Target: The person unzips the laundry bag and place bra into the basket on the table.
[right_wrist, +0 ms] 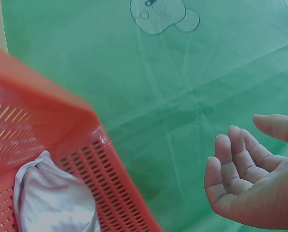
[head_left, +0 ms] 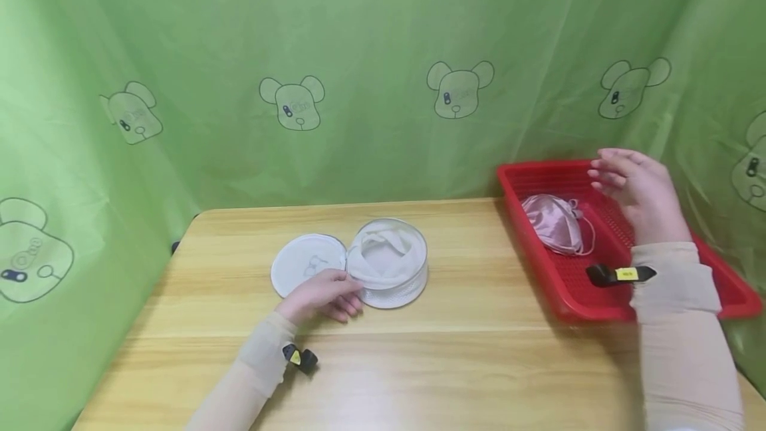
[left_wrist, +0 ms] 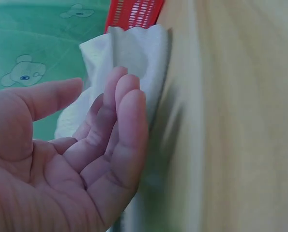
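A round white mesh case (head_left: pixel 391 294) stands on the table, its top open and pale fabric lining the inside. Its flat round lid (head_left: pixel 305 261) lies folded out to the left. My left hand (head_left: pixel 326 294) is at the case's left side, near where the lid joins it. In the left wrist view, thumb and bent fingers (left_wrist: pixel 131 125) stay apart, with nothing pinched between them. Over the red basket (head_left: pixel 538 271), my right hand (head_left: pixel 640 191) hangs in the air, fingers loosely bent and holding nothing. A pink satiny drawstring pouch (head_left: pixel 553 223) lies in the basket.
The basket stands at the table's right side, with slotted walls and a raised rim. Behind the wooden table (head_left: pixel 419 378) hangs a green curtain (head_left: pixel 371 151) with bear-head prints, which also closes off both sides.
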Demonstrator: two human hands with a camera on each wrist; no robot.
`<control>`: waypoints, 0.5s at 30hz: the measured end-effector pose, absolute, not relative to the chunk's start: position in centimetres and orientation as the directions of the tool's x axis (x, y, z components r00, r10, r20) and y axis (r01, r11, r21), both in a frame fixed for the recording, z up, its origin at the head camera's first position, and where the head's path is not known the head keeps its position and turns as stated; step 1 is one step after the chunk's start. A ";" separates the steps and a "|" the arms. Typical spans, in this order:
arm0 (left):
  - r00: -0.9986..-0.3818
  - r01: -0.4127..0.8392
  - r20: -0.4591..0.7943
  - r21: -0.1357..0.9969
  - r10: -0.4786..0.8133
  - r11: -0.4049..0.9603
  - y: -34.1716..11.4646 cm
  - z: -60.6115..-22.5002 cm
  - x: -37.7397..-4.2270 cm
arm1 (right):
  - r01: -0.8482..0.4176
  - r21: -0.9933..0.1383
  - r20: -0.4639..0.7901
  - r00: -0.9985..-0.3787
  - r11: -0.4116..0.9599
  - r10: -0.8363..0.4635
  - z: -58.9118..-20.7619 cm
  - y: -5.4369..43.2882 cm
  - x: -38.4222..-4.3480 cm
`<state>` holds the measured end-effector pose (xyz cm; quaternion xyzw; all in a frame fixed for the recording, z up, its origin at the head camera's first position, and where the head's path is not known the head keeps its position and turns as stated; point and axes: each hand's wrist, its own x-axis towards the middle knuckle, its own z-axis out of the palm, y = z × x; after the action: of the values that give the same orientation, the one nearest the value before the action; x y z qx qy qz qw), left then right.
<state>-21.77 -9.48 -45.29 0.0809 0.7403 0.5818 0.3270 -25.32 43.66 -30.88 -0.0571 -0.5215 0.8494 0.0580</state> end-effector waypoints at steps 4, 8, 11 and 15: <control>-0.793 -0.201 -0.337 0.931 0.508 0.305 -10.2 -44.1 -22.0 | -0.069 -0.909 0.000 -0.986 -0.411 0.165 -30.1 43.0 -25.0; -0.819 -0.161 -0.300 0.938 0.489 0.306 -11.4 -42.9 -22.3 | -0.101 -0.922 0.041 -0.985 -0.373 0.166 -29.4 41.9 -24.6; -0.838 -0.137 -0.282 0.938 0.467 0.320 -12.4 -42.1 -22.4 | -0.133 -0.934 0.086 -0.985 -0.332 0.152 -28.8 40.7 -24.2; -0.872 -0.078 -0.234 0.934 0.430 0.350 -13.5 -40.8 -22.5 | -0.200 -0.955 0.170 -0.974 -0.220 0.148 -28.1 38.9 -23.8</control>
<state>-22.45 -13.47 -40.83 0.1115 0.7896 0.5592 0.2269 -23.83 38.87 -28.06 0.0212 -0.6145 0.7807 0.1114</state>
